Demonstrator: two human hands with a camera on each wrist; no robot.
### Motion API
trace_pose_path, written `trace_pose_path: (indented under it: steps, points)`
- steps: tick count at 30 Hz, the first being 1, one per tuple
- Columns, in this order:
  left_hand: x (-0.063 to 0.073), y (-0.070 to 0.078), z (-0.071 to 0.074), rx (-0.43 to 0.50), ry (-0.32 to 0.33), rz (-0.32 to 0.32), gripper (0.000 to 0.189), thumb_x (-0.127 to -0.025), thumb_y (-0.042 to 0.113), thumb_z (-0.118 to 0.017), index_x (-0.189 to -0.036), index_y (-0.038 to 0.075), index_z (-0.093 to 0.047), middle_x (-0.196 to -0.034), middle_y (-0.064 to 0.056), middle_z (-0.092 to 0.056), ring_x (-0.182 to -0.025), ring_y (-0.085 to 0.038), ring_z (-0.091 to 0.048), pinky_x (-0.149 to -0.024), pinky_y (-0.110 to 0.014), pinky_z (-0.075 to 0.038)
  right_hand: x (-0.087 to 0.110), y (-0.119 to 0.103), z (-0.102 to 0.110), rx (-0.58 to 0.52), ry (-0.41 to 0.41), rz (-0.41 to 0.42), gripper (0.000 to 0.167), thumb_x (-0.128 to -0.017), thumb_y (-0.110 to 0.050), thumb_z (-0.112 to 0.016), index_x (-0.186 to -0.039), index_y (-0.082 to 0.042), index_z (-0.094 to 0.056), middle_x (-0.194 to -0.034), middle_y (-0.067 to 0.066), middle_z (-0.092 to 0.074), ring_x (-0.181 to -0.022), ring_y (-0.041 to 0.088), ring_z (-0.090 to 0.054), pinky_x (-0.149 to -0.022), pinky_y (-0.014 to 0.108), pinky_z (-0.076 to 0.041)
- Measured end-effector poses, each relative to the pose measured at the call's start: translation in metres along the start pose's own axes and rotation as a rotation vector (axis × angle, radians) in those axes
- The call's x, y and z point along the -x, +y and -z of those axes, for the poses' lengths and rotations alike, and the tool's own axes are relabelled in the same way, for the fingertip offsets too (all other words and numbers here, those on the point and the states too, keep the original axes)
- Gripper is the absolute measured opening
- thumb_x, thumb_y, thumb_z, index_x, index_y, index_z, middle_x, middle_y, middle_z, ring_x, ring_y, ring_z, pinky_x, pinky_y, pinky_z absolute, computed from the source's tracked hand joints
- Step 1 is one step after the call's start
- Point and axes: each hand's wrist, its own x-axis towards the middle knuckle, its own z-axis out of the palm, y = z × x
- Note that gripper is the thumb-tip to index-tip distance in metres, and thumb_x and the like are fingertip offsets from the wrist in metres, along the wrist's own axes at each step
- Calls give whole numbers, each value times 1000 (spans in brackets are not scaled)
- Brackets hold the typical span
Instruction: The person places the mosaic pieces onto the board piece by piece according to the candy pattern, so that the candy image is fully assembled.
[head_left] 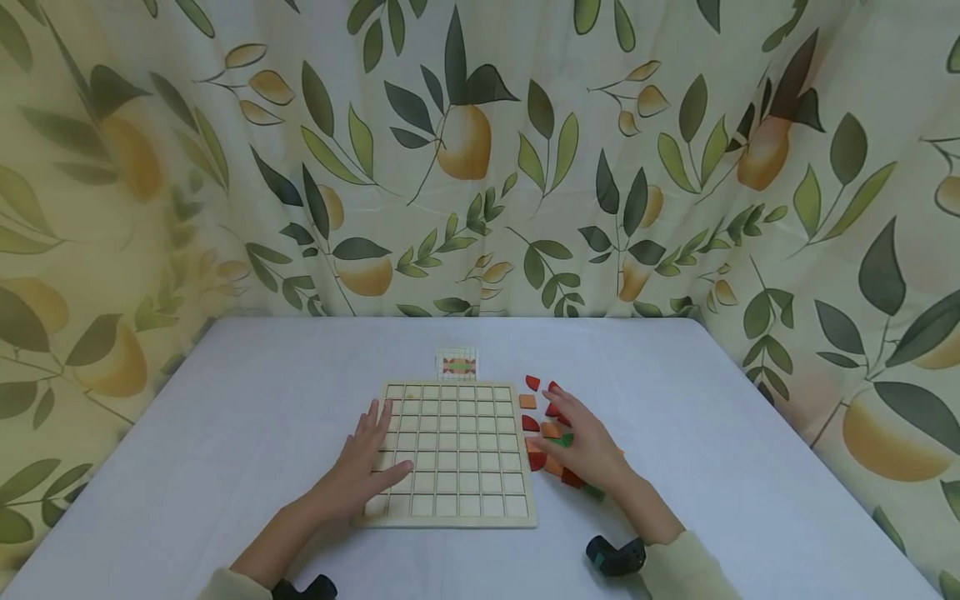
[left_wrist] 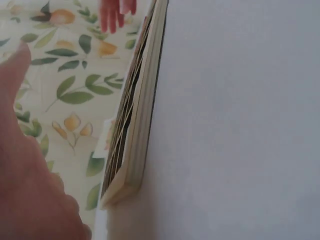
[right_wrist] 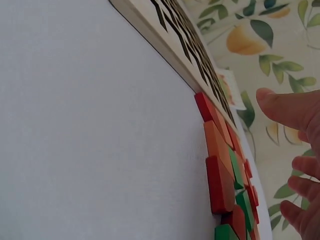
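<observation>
The board (head_left: 450,522) lies flat, its grid of cells facing up, and no block sits in any cell that can be made out. The blocks (head_left: 530,423), red, orange and green, some square and some with a rounded side, are all loose to the right of the board, the nearest by its right edge. A small card (head_left: 459,364) just beyond the board's far edge shows a pattern in the same colours. Judging by this, the work is at its very start: nothing placed, every block left to handle.

The left hand (head_left: 357,471) is at the board's left edge, fingers straight, thumb spread over the cells; whether it presses down, I cannot tell. The right hand (head_left: 592,446) is over the blocks right of the board, fingers apart, clamped on nothing visible.

The table (head_left: 225,433) is white and smooth, stretching out on every side of the board. Right of the board's near corner, below the right forearm, is a black device (head_left: 617,557). Beyond the board and table hangs a pale curtain (head_left: 555,50) printed with leaves and fruit.
</observation>
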Motion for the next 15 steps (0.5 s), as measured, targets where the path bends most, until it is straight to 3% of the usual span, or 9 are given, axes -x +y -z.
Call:
trace_pose_path:
  steps: [6,11,15]
  points:
    - [10,-11,2,194,-53,-45,84,-92,34,-50,-147,13,10,-151,-13,12,-137,-32,10,-105,-57,5,-8,13,2,-71,2,-9,74,-75,-29,-76,-138,-9,-42,-141,13,-38,-127,32,-35,-86,50,-46]
    - [17,-18,2,351,-125,35,99,-86,33,-61,-145,14,17,-151,-12,13,-135,-36,14,-102,-61,6,-15,20,5,-150,-5,-17,71,-75,-25,-77,-135,-8,-44,-133,13,-46,-124,31,-38,-87,53,-45]
    - [22,-21,2,343,-137,65,113,-77,35,-72,-146,9,14,-151,-15,11,-135,-36,12,-103,-60,3,-22,24,8,-199,-31,-76,67,-76,-23,-76,-134,-9,-45,-130,12,-49,-124,32,-37,-89,55,-42]
